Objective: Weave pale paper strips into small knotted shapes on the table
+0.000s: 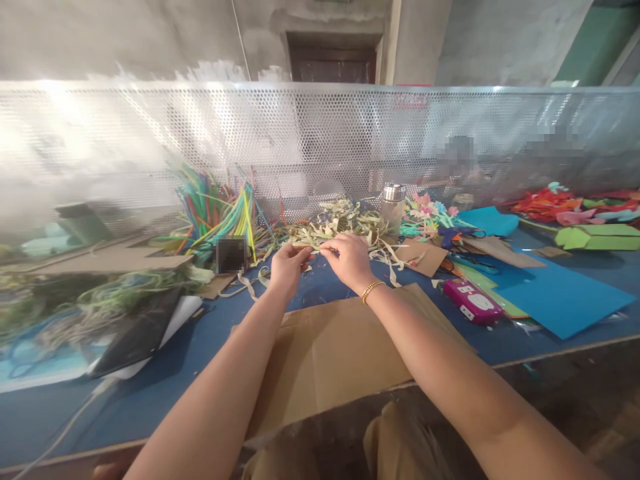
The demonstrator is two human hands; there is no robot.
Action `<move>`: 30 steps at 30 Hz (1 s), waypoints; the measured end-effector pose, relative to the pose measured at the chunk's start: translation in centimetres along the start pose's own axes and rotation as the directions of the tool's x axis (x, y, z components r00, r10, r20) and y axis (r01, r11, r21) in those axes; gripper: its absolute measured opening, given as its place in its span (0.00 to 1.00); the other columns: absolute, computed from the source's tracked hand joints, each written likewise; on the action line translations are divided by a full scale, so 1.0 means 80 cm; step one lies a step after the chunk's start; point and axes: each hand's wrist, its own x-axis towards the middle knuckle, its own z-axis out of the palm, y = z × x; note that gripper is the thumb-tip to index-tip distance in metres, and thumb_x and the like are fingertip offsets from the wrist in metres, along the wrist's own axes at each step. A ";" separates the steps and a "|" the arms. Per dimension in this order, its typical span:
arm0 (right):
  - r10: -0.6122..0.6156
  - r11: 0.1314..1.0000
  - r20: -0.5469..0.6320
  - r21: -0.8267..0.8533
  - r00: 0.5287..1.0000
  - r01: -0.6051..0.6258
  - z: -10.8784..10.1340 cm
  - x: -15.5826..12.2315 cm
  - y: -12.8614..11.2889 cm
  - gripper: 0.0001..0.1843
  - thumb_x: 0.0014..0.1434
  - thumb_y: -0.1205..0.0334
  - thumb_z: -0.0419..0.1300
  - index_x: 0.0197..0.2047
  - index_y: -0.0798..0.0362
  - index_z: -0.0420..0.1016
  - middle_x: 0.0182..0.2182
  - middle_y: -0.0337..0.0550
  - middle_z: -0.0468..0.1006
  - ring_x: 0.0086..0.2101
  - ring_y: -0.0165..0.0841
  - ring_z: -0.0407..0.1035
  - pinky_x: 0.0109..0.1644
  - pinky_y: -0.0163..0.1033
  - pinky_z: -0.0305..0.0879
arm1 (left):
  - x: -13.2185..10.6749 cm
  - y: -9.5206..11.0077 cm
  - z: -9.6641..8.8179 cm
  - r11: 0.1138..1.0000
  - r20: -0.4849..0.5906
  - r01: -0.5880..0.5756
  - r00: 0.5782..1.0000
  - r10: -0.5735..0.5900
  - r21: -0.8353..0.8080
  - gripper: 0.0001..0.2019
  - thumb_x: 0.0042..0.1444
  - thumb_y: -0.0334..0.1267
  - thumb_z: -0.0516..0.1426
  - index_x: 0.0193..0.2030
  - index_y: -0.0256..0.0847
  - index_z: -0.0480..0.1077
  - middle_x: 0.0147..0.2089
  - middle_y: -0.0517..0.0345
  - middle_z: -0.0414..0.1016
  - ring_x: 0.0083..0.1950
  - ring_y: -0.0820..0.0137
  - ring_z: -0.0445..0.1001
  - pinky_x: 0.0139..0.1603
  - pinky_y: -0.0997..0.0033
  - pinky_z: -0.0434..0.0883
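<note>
1. Not a word, number or brand can be read anywhere in the frame.
2. Upper part of the frame, right of centre: a red sign (411,99) shows at the perforated metal screen (235,133) — its markings are too faint and blurred to make out.
3. Right of the frame, below mid-height: the magenta case (473,302) bears a white design and small pale patches — any lettering there is too small to tell.
</note>
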 end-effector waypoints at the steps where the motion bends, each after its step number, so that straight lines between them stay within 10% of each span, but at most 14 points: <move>1: 0.000 1.000 0.003 0.012 1.000 0.000 0.001 0.000 0.000 0.09 0.59 0.57 0.59 0.34 0.48 0.79 0.32 0.41 0.77 0.38 0.36 0.65 0.46 0.42 0.51 | 0.000 0.000 0.000 1.000 -0.006 -0.003 1.000 0.003 -0.001 0.17 0.35 0.43 0.69 0.29 0.37 0.70 0.24 0.59 0.73 0.25 0.76 0.70 0.22 0.80 0.60; 15: 0.025 0.996 0.036 0.086 0.999 -0.028 0.007 0.001 0.006 0.10 0.62 0.60 0.55 0.38 0.48 0.79 0.34 0.42 0.77 0.40 0.35 0.67 0.46 0.40 0.56 | -0.001 0.000 0.002 0.988 0.100 0.008 0.995 0.008 -0.152 0.14 0.35 0.34 0.68 0.31 0.36 0.74 0.29 0.57 0.75 0.33 0.73 0.74 0.41 0.70 0.71; 30: 0.113 0.942 0.046 0.312 0.993 -0.122 0.013 0.001 0.014 0.04 0.57 0.62 0.59 0.34 0.51 0.75 0.32 0.39 0.77 0.34 0.30 0.69 0.42 0.36 0.62 | 0.002 -0.005 0.000 0.999 0.105 -0.044 0.994 0.041 0.029 0.17 0.33 0.36 0.69 0.34 0.39 0.74 0.28 0.60 0.74 0.25 0.76 0.68 0.25 0.77 0.61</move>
